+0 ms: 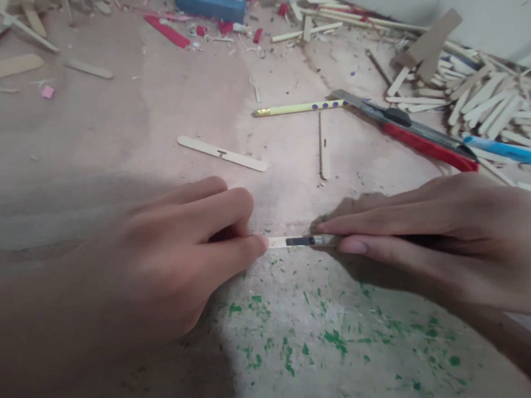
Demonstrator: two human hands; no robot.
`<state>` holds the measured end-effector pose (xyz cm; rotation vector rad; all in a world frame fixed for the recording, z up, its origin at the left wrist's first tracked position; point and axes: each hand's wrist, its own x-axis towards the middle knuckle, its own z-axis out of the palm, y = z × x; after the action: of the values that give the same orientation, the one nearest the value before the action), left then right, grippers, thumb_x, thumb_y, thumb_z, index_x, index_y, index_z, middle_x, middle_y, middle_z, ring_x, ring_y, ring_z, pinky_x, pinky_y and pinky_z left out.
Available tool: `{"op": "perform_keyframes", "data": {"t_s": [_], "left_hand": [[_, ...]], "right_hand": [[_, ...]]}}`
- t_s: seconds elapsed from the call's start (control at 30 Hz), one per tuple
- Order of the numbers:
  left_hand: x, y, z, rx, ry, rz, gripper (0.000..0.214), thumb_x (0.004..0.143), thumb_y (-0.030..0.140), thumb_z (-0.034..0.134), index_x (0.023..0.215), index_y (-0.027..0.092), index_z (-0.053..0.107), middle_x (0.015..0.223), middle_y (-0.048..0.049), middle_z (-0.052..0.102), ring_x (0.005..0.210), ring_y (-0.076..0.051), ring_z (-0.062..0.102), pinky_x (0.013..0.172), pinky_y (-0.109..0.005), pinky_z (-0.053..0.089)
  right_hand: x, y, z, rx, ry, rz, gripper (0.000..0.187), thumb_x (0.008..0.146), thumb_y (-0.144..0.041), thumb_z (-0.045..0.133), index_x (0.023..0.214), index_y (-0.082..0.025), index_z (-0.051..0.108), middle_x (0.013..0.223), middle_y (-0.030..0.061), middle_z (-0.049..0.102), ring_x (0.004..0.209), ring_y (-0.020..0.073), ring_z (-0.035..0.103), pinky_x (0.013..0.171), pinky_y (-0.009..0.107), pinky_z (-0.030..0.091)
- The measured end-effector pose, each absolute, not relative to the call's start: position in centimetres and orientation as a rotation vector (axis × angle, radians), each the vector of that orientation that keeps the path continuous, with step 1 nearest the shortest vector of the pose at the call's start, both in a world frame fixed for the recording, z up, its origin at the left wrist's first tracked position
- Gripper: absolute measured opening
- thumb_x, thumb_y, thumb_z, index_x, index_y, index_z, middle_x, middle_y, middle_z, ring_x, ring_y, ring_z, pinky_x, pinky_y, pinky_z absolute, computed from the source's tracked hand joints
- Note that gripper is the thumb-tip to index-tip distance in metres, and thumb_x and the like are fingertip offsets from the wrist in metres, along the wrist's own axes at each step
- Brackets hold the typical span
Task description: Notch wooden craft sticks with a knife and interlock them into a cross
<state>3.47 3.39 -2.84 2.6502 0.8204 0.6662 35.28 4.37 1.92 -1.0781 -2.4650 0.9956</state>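
My left hand [195, 252] is closed, thumb and finger pinching the left end of a pale craft stick [277, 242] against the table. A small dark piece with a silvery end [301, 241] lies on that stick, between my two hands; its kind is not clear. From the other side my right hand [423, 238] reaches in, thumb and fingertips together at the stick's right end, which they mostly hide. Above my hands lies a craft stick with a small cut across its middle [222, 154]. Another craft stick, with a small slot [324, 147], points away from me.
A red and grey utility knife [421, 133] lies at the right, its blade tip over a yellow pencil [298, 108]. Behind it are a blue pen [506, 149] and a pile of craft sticks [488, 97]. A blue block [213, 2] and scraps sit at the back.
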Motion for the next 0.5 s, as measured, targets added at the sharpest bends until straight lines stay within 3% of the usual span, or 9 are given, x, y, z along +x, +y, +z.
{"op": "perform_keyframes", "data": {"t_s": [0.1, 0.23, 0.33, 0.5], "left_hand": [[3.5, 3.2, -2.9, 2.649, 0.79, 0.704, 0.037, 0.12, 0.013, 0.05, 0.095, 0.022, 0.075, 0.096, 0.0007, 0.068, 0.085, -0.015, 0.063, 0.078, -0.029, 0.053], [3.7, 3.1, -3.2, 2.573, 0.864, 0.704, 0.034, 0.123, 0.018, 0.05, 0.101, 0.024, 0.075, 0.098, 0.0025, 0.071, 0.086, -0.014, 0.065, 0.078, -0.028, 0.054], [3.5, 3.1, -3.3, 2.565, 0.84, 0.693, 0.031, 0.123, 0.017, 0.049, 0.107, 0.025, 0.075, 0.099, 0.0023, 0.071, 0.087, -0.014, 0.066, 0.079, -0.029, 0.053], [3.3, 3.0, -3.1, 2.578, 0.858, 0.679, 0.031, 0.122, 0.016, 0.048, 0.107, 0.026, 0.073, 0.098, 0.0028, 0.07, 0.086, -0.014, 0.065, 0.08, -0.028, 0.053]], "right_hand": [[35.0, 4.3, 1.9, -1.085, -2.44, 1.005, 0.021, 0.111, -0.032, 0.076, 0.123, -0.026, 0.091, 0.112, 0.0019, 0.092, 0.096, 0.0201, 0.09, 0.079, 0.026, 0.073], [35.7, 4.4, 2.6, -1.152, -2.441, 0.942, 0.021, 0.108, -0.037, 0.078, 0.124, -0.033, 0.091, 0.118, -0.0015, 0.092, 0.094, 0.0221, 0.09, 0.068, 0.026, 0.071], [36.2, 4.4, 2.9, -1.14, -2.453, 0.945, 0.02, 0.105, -0.031, 0.081, 0.122, -0.033, 0.091, 0.119, -0.0015, 0.092, 0.096, 0.0232, 0.091, 0.069, 0.024, 0.072], [35.9, 4.1, 2.7, -1.137, -2.475, 0.988, 0.019, 0.107, -0.031, 0.076, 0.119, -0.032, 0.091, 0.102, 0.0002, 0.091, 0.087, 0.0226, 0.089, 0.07, 0.028, 0.072]]}}
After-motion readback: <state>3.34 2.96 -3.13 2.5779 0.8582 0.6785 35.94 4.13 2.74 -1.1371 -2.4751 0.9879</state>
